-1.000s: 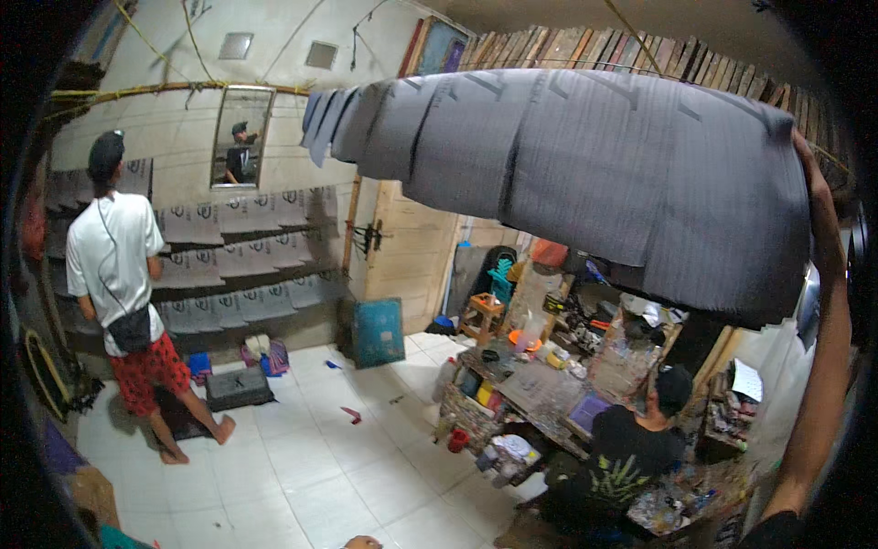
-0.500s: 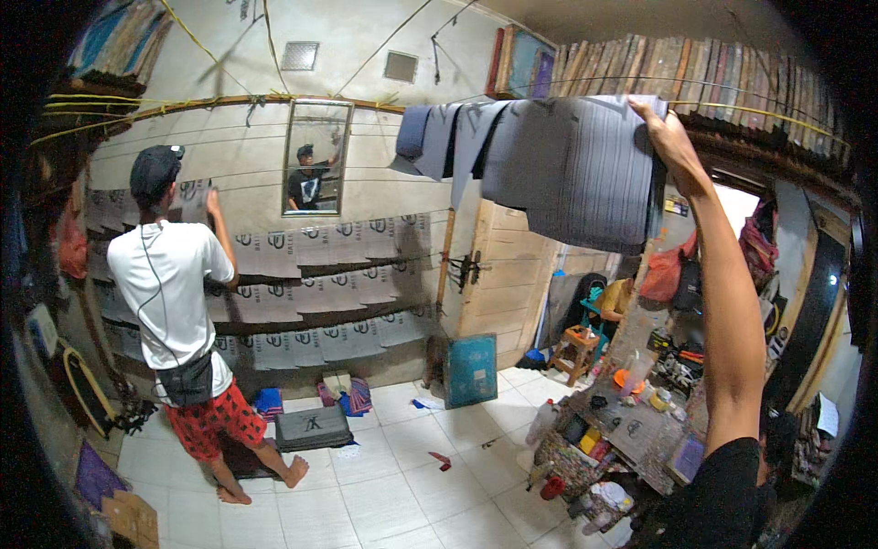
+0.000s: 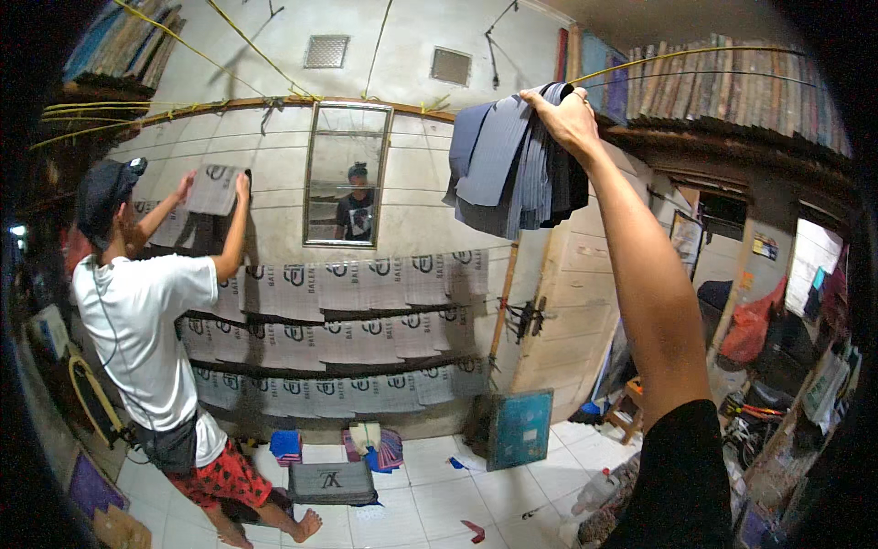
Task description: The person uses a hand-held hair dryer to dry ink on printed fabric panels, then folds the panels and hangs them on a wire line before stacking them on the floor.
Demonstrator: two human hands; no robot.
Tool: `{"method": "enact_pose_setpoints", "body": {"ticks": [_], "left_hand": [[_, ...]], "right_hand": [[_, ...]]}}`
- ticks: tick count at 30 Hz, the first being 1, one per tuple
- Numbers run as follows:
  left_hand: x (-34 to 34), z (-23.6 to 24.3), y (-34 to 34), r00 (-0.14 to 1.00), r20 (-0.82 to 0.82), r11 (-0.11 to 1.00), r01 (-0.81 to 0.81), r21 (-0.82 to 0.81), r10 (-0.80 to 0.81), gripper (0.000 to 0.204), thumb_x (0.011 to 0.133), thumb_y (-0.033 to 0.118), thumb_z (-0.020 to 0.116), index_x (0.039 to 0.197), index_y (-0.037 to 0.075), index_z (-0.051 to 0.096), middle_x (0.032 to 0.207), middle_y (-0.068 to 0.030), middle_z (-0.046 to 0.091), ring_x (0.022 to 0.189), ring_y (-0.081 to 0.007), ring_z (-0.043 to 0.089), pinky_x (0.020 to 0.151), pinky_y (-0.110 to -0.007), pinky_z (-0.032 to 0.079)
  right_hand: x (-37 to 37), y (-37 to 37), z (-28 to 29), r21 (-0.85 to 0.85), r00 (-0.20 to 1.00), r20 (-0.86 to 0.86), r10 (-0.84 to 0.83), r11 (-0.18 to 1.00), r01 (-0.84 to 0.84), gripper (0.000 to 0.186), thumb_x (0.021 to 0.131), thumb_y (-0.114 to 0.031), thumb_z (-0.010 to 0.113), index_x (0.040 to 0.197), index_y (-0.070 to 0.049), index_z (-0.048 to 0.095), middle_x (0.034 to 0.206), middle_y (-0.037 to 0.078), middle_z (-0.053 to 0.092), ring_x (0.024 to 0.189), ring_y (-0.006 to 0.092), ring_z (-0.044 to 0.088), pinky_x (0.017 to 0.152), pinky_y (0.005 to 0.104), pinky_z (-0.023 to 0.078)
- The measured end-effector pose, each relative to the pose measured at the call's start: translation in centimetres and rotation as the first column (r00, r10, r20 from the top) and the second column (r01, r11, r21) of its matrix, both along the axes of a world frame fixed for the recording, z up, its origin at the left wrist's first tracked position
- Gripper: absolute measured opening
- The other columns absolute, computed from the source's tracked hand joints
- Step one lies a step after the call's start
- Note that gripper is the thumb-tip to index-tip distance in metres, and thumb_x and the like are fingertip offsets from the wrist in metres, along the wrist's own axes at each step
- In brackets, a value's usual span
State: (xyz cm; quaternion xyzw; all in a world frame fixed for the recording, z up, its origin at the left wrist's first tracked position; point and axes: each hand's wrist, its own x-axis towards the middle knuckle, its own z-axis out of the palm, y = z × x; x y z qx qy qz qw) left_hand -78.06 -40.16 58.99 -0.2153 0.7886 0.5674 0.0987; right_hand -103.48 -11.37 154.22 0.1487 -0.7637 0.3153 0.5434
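Observation:
My right hand [image 3: 571, 123] is raised high, its fingers closed around the upper edge of a bunch of grey fabric pieces [image 3: 498, 165]. The pieces hang down overlapped, bluish grey at the left and darker at the right. Whether the bunch also rests on a line is hard to tell. My left hand is out of the picture. To the left, a person in a white shirt [image 3: 151, 316] holds a grey printed piece [image 3: 212, 189] up by the wall with both hands.
Rows of printed grey pieces [image 3: 361, 339] hang along the wall below a framed mirror [image 3: 348, 174]. Yellow cords [image 3: 681, 57] cross overhead. A shelf of upright frames [image 3: 732, 96] runs at upper right. On the tiled floor lie a folded grey stack [image 3: 331, 482] and a leaning teal panel [image 3: 519, 430].
My right hand and the fabric have shifted left in the picture, and the pieces that were spread wide are now bunched together. The person in white now has both hands raised on a piece.

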Motion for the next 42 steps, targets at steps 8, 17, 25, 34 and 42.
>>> {"method": "enact_pose_setpoints", "body": {"ticks": [8,17,25,34,42], "left_hand": [[-18.8,3.1,-9.1,0.99,-0.127,0.994,-0.074,-0.085,0.062,0.028,0.093,0.03,0.052,0.094,0.005,0.065,0.071,-0.0072,0.062,0.06,-0.0168,0.059,0.047,-0.033,0.046],[-39.5,2.0,-19.1,0.979,-0.205,0.971,-0.043,-0.237,-0.007,0.025,0.093,0.03,0.052,0.094,0.008,0.064,0.066,-0.0059,0.06,0.056,-0.0146,0.056,0.042,-0.033,0.042],[-50.2,0.2,-25.9,0.934,-0.327,0.886,-0.027,-0.462,-0.142,0.023,0.093,0.03,0.052,0.095,0.01,0.064,0.064,-0.0051,0.059,0.054,-0.0132,0.054,0.039,-0.032,0.038],[-52.5,6.5,-28.5,0.958,-0.245,0.944,-0.213,-0.251,0.151,0.025,0.093,0.03,0.054,0.099,0.008,0.063,0.073,-0.0073,0.061,0.06,-0.0158,0.057,0.046,-0.033,0.042],[-53.9,6.6,-27.6,0.948,-0.174,0.943,-0.293,-0.159,0.266,0.027,0.093,0.03,0.055,0.102,0.005,0.062,0.08,-0.0092,0.062,0.066,-0.0182,0.059,0.052,-0.033,0.046]], "right_hand": [[-18.4,-9.2,2.3,0.017,0.997,0.06,-0.051,0.999,0.05,0.106,0.073,-0.06,0.068,0.139,0.009,0.023,0.141,0.027,0.037,0.13,0.0407,0.04,0.104,0.0578,0.033],[-30.0,-14.1,1.9,0.011,0.988,-0.152,0.035,0.999,-0.034,0.091,0.071,-0.048,0.076,0.127,0.013,0.035,0.123,0.036,0.051,0.116,0.0431,0.053,0.099,0.0453,0.043],[-38.2,-22.9,6.4,0.025,0.998,-0.055,-0.016,1.0,0.018,0.107,0.07,-0.055,0.074,0.137,0.014,0.027,0.134,0.032,0.044,0.121,0.0397,0.051,0.098,0.0443,0.045],[-52.8,-32.9,3.7,-0.134,0.985,-0.147,-0.093,0.988,0.073,0.09,0.082,-0.041,0.069,0.14,0.009,0.023,0.147,0.026,0.027,0.132,0.0394,0.035,0.103,0.0565,0.033],[-56.8,-29.7,1.3,-0.164,0.688,-0.682,-0.246,0.969,0.184,0.051,0.072,-0.032,0.079,0.104,-0.001,0.055,0.128,0.016,0.045,0.12,0.0306,0.042,0.094,0.0456,0.036]]}}
